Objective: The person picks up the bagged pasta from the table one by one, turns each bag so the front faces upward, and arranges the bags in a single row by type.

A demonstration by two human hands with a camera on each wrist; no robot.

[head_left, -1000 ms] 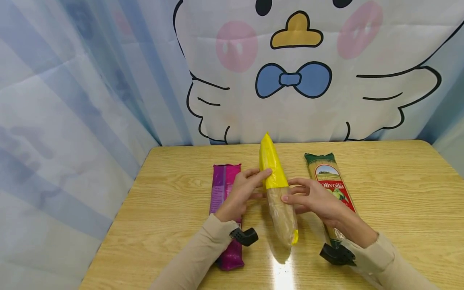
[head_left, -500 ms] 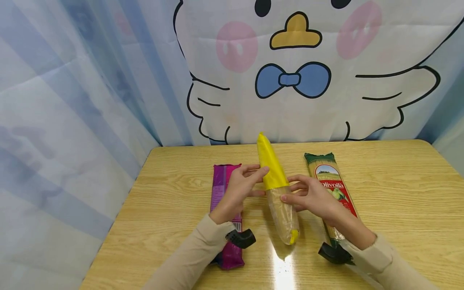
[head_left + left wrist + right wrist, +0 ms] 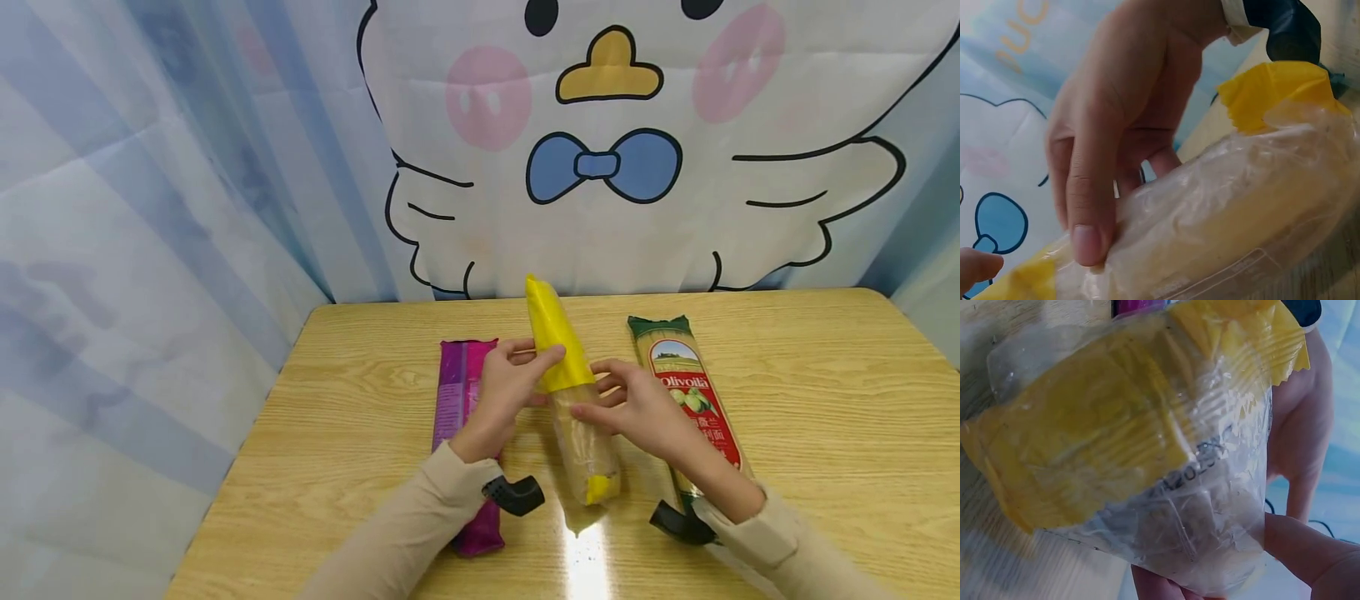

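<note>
Both hands hold a yellow and clear plastic packet of pale dry noodles (image 3: 564, 354) over the middle of the table, its yellow end pointing away and leaning left. My left hand (image 3: 504, 396) grips the yellow part from the left, thumb on top. From the right, my right hand (image 3: 647, 410) holds the clear part, its thumb lying across it. In the left wrist view, the right hand (image 3: 1119, 119) pinches the clear wrapper (image 3: 1222, 206). The right wrist view shows the packet's crimped yellow near end (image 3: 1085, 444) and black print, which hide much of the left hand.
A purple and pink packet (image 3: 457, 396) lies on the table under the left forearm. To the right, a green and red Olivoilà pasta packet (image 3: 686, 379) lies partly behind the right hand. A cartoon-print curtain (image 3: 600, 242) hangs behind the table's far edge (image 3: 420, 305).
The held packet has tilted, its yellow top swinging left and its lower yellow end turning more into view. The right hand has shifted slightly left with it. The two lying packets stay put.
</note>
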